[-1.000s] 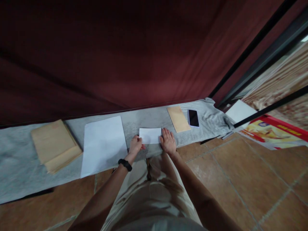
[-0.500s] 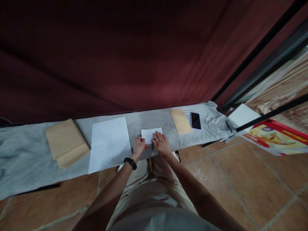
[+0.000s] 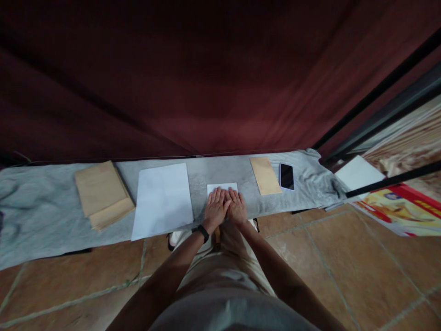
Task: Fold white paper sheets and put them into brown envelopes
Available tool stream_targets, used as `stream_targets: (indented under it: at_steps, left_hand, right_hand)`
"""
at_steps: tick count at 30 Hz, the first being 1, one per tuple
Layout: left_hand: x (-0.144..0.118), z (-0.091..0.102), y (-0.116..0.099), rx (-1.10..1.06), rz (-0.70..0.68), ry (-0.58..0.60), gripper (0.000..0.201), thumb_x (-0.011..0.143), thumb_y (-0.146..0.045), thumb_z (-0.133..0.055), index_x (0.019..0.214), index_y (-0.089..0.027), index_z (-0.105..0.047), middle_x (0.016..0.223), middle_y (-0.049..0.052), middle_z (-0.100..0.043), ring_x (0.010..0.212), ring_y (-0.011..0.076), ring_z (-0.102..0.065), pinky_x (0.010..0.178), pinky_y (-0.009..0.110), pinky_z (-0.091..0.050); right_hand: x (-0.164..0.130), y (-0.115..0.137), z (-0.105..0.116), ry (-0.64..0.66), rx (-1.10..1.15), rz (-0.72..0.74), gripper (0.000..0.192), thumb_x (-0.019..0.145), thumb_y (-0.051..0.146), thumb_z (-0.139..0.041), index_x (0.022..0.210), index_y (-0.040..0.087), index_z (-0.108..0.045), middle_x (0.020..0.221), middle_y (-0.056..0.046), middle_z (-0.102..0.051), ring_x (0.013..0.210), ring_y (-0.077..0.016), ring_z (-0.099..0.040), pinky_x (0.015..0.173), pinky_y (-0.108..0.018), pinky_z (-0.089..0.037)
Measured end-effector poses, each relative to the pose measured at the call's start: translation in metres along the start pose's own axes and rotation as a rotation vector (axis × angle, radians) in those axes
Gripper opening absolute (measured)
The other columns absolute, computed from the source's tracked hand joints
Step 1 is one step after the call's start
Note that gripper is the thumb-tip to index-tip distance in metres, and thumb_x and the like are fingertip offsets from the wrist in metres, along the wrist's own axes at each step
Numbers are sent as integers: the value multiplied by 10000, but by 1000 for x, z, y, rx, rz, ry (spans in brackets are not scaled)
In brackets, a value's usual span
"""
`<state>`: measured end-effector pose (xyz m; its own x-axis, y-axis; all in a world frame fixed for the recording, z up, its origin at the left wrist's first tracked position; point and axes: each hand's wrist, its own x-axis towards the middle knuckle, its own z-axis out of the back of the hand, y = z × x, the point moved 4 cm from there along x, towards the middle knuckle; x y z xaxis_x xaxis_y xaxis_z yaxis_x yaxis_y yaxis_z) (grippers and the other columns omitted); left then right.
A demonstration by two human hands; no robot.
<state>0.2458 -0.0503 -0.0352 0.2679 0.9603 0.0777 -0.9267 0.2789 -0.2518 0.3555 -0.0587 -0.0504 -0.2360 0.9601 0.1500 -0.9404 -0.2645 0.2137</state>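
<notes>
Basically, L hand [image 3: 214, 209] & R hand [image 3: 237, 208] lie palm-down side by side, fingers straight & close together, thumbs meeting; neither grips anything. They're over the small white paper [image 3: 222, 186], which sits on the grey cloth [image 3: 223, 168] over the counter, right in front of the person, prob. b/c that's easiest to reach. Flat palms prob. spread pressure evenly, w/o creasing. Large white sheet [image 3: 163, 202] is to the L, brown envelope stack [image 3: 103, 188] just past it; tan envelope [image 3: 265, 175] & phone [image 3: 287, 177] are off to the R, presumably leaving elbow room. Paper itself: plain white, straight far edge, neat corners, no print on the visible strip. Can't tell no. of layers; hands hide the rest.
</notes>
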Motion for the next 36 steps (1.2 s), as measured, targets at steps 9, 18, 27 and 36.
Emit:
stream_targets:
  at_steps: [9,18,27,36]
  left_hand:
    - [-7,-3,23,48,51,-39,630,1034,-340,-308,1587,-38,-316,1663,191,-294,1567,279,-240,1271,484,-233]
    - [-7,2,24,49,55,-20,617,1035,-344,-309,1574,-47,-355,1657,194,-311,1566,291,-241,1266,491,-231]
    - [-9,3,23,46,44,-6,588,1029,-292,-319,1577,-86,-366,1664,164,-312,1572,276,-221,1273,478,-219]
    - [1,4,7,21,-59,-13,601,1001,-238,-335,1585,-95,-351,1649,132,-360,1569,251,-234,1296,480,-168]
  right_hand:
    - [-2,-20,2,-104,52,-73,546,1075,321,-323,1580,122,-385,1599,-160,-440,1484,-285,-402,1239,-500,-228]
    - [7,-23,11,-114,78,-51,534,1077,311,-318,1546,83,-434,1604,-160,-432,1498,-295,-380,1247,-510,-232]
    - [25,-6,-2,-40,80,66,525,1071,332,-374,1559,145,-427,1609,-141,-431,1499,-263,-382,1235,-481,-274]
    - [14,-23,-1,-128,41,30,568,1083,357,-319,1582,88,-367,1602,-187,-423,1505,-282,-371,1236,-498,-243]
